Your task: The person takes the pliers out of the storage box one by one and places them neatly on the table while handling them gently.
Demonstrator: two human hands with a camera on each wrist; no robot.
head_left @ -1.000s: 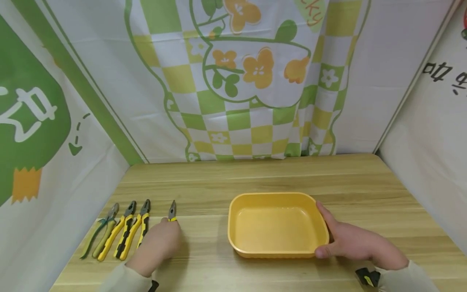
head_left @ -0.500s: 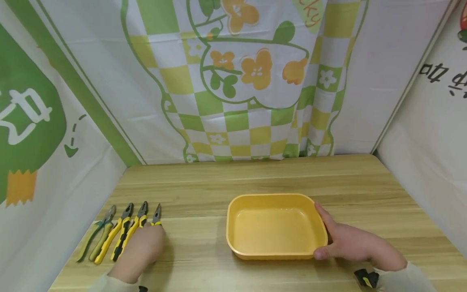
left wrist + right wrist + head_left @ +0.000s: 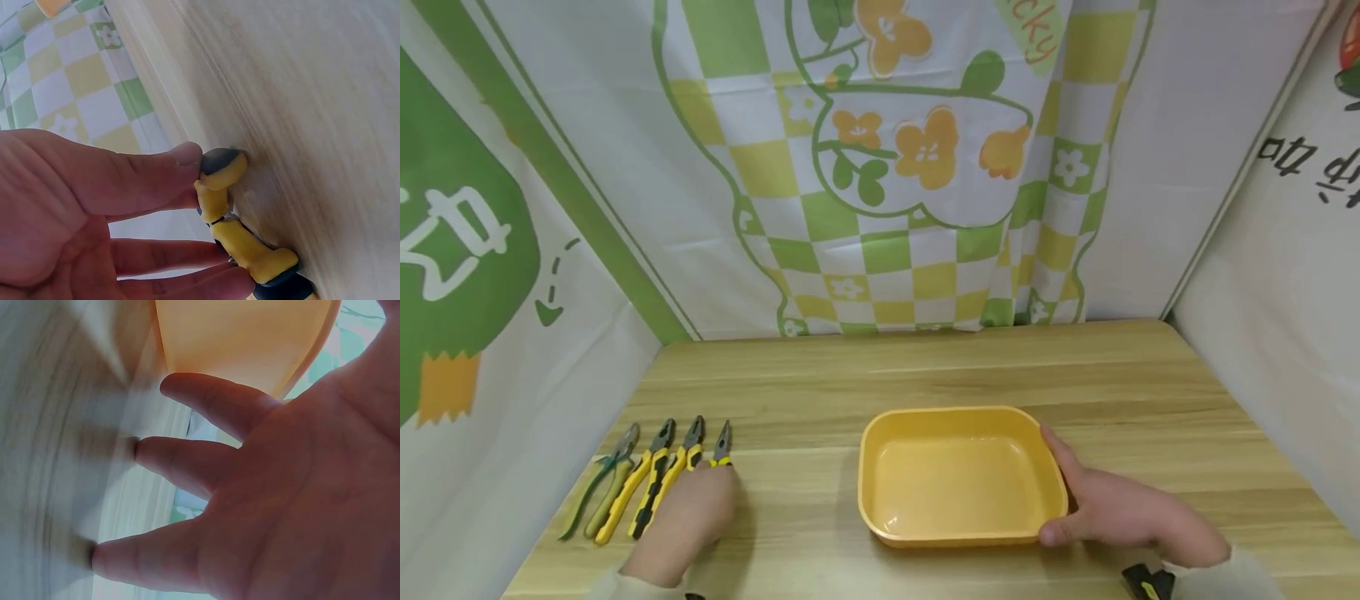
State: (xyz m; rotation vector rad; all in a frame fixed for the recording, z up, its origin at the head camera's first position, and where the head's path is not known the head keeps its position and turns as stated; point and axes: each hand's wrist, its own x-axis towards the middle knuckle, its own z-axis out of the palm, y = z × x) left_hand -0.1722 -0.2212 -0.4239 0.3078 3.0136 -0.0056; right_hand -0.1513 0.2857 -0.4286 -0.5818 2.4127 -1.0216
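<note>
My left hand (image 3: 694,507) is low over the left part of the table, its thumb and fingers pinching the yellow-and-black handles of needle-nose pliers (image 3: 723,443). The left wrist view shows these pliers' handles (image 3: 240,245) between thumb and fingers, close to the wood. At the right end of a yellow plastic tray (image 3: 955,487) is my right hand (image 3: 1116,504), thumb by the front corner and a finger along the side. In the right wrist view its fingers (image 3: 181,454) are straight and spread, with some tips at the tabletop, beside the tray wall (image 3: 244,344).
Left of the held pliers lie two pairs of yellow-and-black pliers (image 3: 664,437) (image 3: 695,432) and green-handled diagonal cutters (image 3: 617,460), side by side. Fabric walls (image 3: 925,275) enclose the wooden table (image 3: 820,375) at the back and both sides.
My left hand has moved the needle-nose pliers leftward, next to the other pliers, and stays there. The tray has shifted slightly left and nearer, with my right hand alongside it.
</note>
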